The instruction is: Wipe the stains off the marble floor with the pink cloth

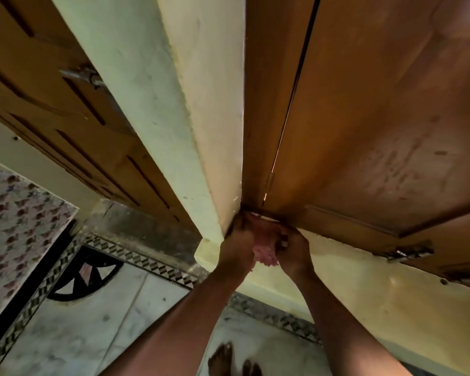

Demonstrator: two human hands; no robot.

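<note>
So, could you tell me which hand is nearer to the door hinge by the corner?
The right hand. It grips the pink cloth just below and right of the door hinge; the left hand holds the cloth's other side, against the wall corner.

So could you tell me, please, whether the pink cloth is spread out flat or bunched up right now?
Bunched up. The pink cloth is a crumpled wad gripped between the left hand and right hand, pressed into the corner by the wooden door.

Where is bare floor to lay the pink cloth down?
Pale marble floor lies open between the patterned tile border and the bare feet. The corner where both hands bunch the crumpled pink cloth is crowded.
</note>
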